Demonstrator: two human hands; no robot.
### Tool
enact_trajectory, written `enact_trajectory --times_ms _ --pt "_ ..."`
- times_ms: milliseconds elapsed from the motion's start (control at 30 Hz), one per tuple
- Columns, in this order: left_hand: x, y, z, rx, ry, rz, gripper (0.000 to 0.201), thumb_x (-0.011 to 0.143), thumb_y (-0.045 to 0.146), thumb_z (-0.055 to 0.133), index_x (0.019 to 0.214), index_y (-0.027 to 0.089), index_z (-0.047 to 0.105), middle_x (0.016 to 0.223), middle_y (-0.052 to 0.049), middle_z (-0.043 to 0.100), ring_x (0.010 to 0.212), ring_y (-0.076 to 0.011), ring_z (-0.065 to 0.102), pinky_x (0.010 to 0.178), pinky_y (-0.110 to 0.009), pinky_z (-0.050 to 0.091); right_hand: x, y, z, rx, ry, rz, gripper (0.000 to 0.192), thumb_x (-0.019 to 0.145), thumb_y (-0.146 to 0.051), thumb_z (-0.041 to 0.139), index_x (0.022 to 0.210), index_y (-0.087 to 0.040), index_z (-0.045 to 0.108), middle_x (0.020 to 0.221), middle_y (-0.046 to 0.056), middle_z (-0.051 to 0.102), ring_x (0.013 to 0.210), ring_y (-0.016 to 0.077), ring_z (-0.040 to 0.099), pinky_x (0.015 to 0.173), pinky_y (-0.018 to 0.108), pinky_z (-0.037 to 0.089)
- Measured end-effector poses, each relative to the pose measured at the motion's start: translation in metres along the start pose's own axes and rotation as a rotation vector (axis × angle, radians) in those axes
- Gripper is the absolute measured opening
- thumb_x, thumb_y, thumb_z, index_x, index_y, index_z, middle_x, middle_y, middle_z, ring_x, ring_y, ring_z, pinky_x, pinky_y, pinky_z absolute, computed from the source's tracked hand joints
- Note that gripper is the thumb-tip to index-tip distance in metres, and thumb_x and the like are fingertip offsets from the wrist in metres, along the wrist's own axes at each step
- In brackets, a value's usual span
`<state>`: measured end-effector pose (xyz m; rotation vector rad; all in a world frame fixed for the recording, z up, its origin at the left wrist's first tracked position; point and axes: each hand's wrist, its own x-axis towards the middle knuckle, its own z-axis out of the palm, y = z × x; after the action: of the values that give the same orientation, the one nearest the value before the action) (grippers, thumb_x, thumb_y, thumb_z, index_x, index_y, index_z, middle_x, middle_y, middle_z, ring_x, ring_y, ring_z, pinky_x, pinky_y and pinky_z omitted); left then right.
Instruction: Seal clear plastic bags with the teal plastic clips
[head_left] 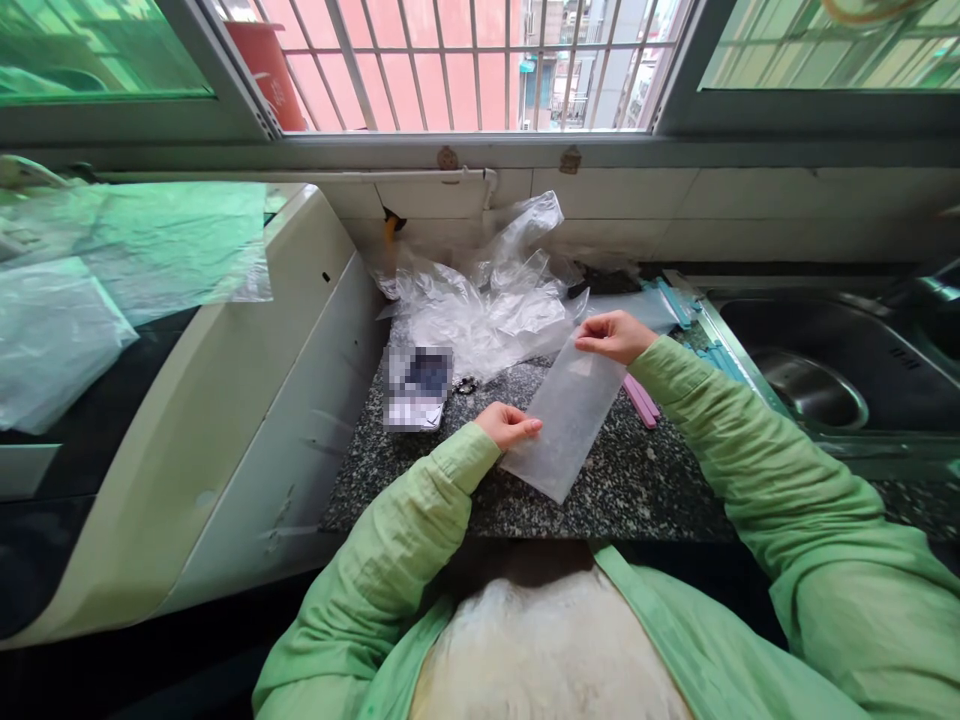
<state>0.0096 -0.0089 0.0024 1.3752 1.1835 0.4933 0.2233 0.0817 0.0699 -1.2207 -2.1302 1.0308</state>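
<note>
While two hands [510, 424] pinch, one clear bag [566, 420]

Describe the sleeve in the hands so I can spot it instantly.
On the speckled counter left of the sink, both hands hold it: right hand on its top edge, left hand on its side. The sleeve is flat and frosted, unlike the crumpled clear plastic behind.

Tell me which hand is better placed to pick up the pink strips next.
Probably the right hand: the pink strips lie just beside its forearm on the countertop. The left hand sits across the clear sleeve both hands grip.
</note>
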Motion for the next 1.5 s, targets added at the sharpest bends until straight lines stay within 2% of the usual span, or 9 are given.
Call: enact_trajectory --times_ms 333,500,800,1100,1233,1333,1500 --pt "0.004 -0.013 -0.005 0.099 -0.139 0.011 0.059 0.054 0.064 0.059 0.064 0.007 0.067 0.032 0.007 0.031 0.034 -0.0041 0.025 0.039 -0.022 0.016 -0.005 0.003 -0.018 -0.017 0.078 0.023 0.045 0.052 -0.057 0.062 0.055 -0.014 0.053 0.052 -0.002 0.047 0.052 0.0072 0.038 0.05 0.023 0.032" --pt "0.005 -0.013 -0.005 0.123 -0.123 -0.019 0.054 0.055 0.061 0.061 0.063 0.008 0.068 0.032 0.007 0.032 0.035 -0.0039 0.025 0.04 -0.022 0.017 -0.007 0.003 -0.021 -0.009 0.096 0.06 0.048 0.048 -0.061 0.063 0.054 -0.014 0.053 0.053 -0.001 0.048 0.052 0.0072 0.038 0.051 0.024 0.033" --pt "0.006 -0.014 -0.004 0.1 -0.108 -0.049 0.055 0.049 0.062 0.064 0.06 0.008 0.066 0.032 0.007 0.034 0.034 -0.0034 0.025 0.04 -0.022 0.015 -0.007 0.005 -0.022 0.019 0.115 0.026 0.047 0.05 -0.06 0.063 0.055 -0.014 0.054 0.053 -0.001 0.051 0.052 0.0078 0.041 0.05 0.023 0.035" --pt "0.001 -0.01 -0.005 0.056 -0.195 -0.009 0.055 0.045 0.064 0.065 0.053 0.009 0.063 0.032 0.006 0.034 0.035 -0.0037 0.026 0.039 -0.022 0.015 -0.006 0.003 -0.021 0.004 0.097 -0.016 0.043 0.051 -0.056 0.063 0.057 -0.014 0.056 0.054 -0.001 0.052 0.053 0.0084 0.04 0.051 0.024 0.035" --pt "0.0 -0.008 -0.003 0.042 -0.161 0.004 0.055 0.047 0.064 0.064 0.053 0.009 0.061 0.033 0.007 0.032 0.036 -0.0034 0.023 0.04 -0.022 0.013 -0.007 -0.001 -0.017 0.015 0.06 -0.015 0.042 0.053 -0.055 0.063 0.057 -0.014 0.054 0.053 -0.001 0.049 0.052 0.0079 0.039 0.05 0.023 0.033" --pt "0.0 -0.003 0.0 -0.028 -0.091 0.034 0.051 0.048 0.06 0.065 0.05 0.01 0.058 0.034 0.008 0.031 0.037 -0.003 0.023 0.041 -0.022 0.013 -0.007 -0.005 -0.011 0.027 0.019 -0.019 0.042 0.055 -0.055 0.062 0.057 -0.014 0.054 0.053 -0.002 0.048 0.052 0.0075 0.039 0.049 0.022 0.032" --pt "0.001 0.005 0.002 -0.122 0.047 0.073 0.039 0.053 0.049 0.067 0.051 0.01 0.061 0.036 0.005 0.042 0.039 -0.0044 0.031 0.042 -0.02 0.02 -0.004 -0.005 -0.003 0.037 -0.018 -0.036 0.042 0.055 -0.055 0.062 0.056 -0.015 0.052 0.052 -0.003 0.047 0.051 0.0072 0.039 0.048 0.022 0.033"
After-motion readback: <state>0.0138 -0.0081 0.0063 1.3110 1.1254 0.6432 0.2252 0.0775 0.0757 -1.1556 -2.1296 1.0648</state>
